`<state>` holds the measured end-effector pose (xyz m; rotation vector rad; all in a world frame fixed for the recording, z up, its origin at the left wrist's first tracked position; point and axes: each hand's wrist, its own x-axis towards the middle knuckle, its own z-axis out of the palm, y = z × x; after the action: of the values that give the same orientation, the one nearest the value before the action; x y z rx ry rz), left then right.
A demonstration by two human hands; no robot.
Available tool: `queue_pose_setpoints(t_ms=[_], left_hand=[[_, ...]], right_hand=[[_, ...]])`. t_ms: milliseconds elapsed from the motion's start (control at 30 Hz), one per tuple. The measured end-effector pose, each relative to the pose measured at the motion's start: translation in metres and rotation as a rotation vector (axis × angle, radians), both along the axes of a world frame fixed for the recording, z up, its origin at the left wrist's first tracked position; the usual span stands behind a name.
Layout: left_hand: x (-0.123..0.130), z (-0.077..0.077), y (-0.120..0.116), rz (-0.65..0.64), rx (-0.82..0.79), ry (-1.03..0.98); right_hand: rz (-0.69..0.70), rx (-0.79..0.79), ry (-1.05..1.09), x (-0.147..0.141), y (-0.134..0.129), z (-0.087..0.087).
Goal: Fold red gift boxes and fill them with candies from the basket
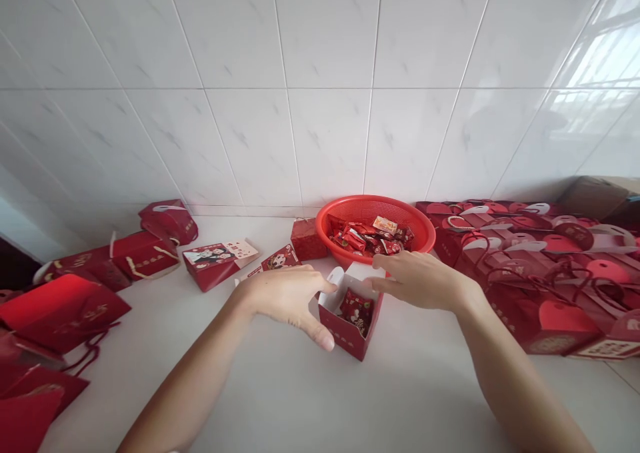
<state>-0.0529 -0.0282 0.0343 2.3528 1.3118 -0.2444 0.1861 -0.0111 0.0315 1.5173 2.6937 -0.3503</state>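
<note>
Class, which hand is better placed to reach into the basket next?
Probably the right hand: in view it overlaps the basket, while the left hand is farther off, beside the open box.

A white tabletop (280,400) is being bordered by a wall (327,140) of grey-veined tiles (330,30). Bright light (613,40) is being reflected at its upper right; below, 1 brown cardboard box (595,196) is being partly seen.
</note>
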Motion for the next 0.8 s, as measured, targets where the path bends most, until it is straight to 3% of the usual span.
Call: queue_pose_setpoints(t_ms=[100, 233, 433, 567, 800], left_hand=[[-0.003, 0.001, 0.003, -0.027, -0.034, -0.006], [-0.005, 0.001, 0.005, -0.028, -0.061, -0.043], [-0.007, -0.001, 0.009, 0.18, -0.039, 0.004], [-0.01, -0.002, 0.01, 0.168, -0.05, 0.006], [-0.009, 0.002, 0.011, 0.106, -0.018, 0.027]], right_hand=[[-0.053, 0.016, -0.026, -0.005, 0.003, -0.002], [-0.003, -0.015, 0.02, -0.01, 0.003, -0.004], [0.021, -0.1, 0.047, -0.008, -0.001, -0.003], [0.007, -0.098, -0.009, -0.009, -0.002, -0.002], [0.113, -0.083, 0.065, -0.013, -0.012, 0.001]])
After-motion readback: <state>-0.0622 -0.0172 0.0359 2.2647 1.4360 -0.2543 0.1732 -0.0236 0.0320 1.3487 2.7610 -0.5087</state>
